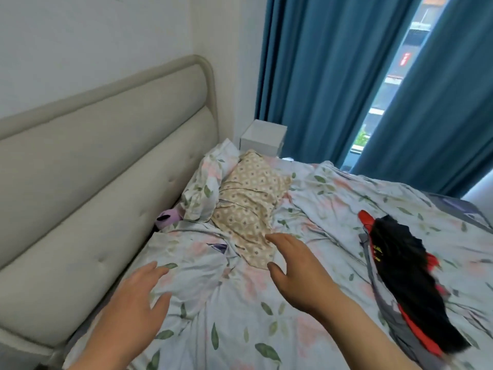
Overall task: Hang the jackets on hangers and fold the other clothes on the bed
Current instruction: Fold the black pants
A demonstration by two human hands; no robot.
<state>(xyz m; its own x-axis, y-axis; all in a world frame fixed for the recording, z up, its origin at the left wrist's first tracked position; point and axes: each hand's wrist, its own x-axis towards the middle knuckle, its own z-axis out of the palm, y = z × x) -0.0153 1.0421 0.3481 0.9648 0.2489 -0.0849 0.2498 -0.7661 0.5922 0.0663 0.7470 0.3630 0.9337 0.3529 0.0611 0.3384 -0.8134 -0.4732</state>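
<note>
Hovering over the floral bed (240,329), both hands are spread, holding nothing; left hand (138,292) near the headboard (93,169); right hand (293,268) at the beige patterned garment's (248,209) edge; black-and-red clothes (400,263) lie rightward, their yellow print unreadable.

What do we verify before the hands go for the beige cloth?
1. Left hand free: ok, open, empty.
2. Right hand free: ok, open, fingertips by the beige cloth.
3. Beige cloth uncovered: ok, nothing lies on it.
4. Beige cloth is clothing: cannot tell.
5. Black-red pile clear of both hands: ok, apart on the right.
6. Hanger in view: not ok, none seen.
</note>
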